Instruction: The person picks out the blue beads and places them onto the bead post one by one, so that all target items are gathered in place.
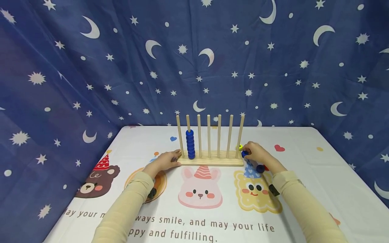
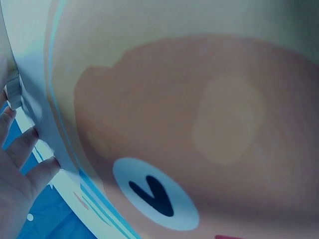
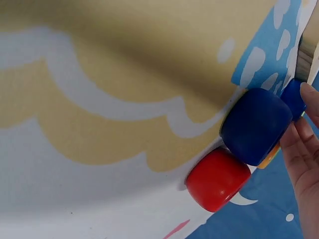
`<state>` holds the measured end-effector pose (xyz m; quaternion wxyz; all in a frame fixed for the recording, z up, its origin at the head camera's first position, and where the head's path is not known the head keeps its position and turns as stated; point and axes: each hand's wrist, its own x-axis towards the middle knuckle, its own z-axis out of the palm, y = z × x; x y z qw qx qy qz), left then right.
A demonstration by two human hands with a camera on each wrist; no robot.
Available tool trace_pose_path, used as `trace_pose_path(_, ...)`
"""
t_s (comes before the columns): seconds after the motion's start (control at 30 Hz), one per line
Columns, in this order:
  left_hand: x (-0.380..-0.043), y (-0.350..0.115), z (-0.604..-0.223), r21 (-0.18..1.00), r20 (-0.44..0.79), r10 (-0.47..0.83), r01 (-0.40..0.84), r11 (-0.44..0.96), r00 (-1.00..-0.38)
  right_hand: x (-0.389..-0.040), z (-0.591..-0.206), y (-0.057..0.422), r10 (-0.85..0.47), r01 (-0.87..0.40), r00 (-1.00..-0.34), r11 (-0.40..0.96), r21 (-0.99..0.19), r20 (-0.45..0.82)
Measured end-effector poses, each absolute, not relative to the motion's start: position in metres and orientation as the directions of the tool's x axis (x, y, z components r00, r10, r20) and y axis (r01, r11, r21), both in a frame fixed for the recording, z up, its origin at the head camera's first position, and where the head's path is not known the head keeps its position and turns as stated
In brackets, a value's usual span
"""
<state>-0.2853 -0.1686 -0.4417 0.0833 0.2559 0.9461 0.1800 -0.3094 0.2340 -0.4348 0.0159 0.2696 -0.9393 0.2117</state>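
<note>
A wooden peg rack with several upright dowels stands at the table's middle. Blue beads are stacked on its second dowel from the left. My left hand holds the left end of the rack's base, thumb in front and fingers behind. Beyond the right end, my right hand pinches a blue bead between thumb and fingers. Nearer to me, a dark blue bead lies beside a red bead. A yellow bead sits just behind the pinched one.
A white tablecloth printed with cartoon animals and lettering covers the table. Behind it and on the left hangs a dark blue curtain with moons and stars. Part of an orange thing shows behind the dark blue bead.
</note>
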Motion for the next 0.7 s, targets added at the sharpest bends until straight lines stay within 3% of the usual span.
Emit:
trace_pose_path(0.3,-0.2841,-0.1692,-0.4415,0.371,-0.036,0.517,0.468,0.802,-0.855,-0.3077,-0.4392,0.2324,-0.463,-0.458,-0.882,0.797,-0.393,0.087)
trace_pose_path(0.7,-0.2859,-0.1686,-0.4446,0.360,-0.053,0.501,0.451,0.817,-0.864,-0.3031,-0.4367,0.2360,-0.449,-0.456,-0.885,0.776,-0.435,0.125)
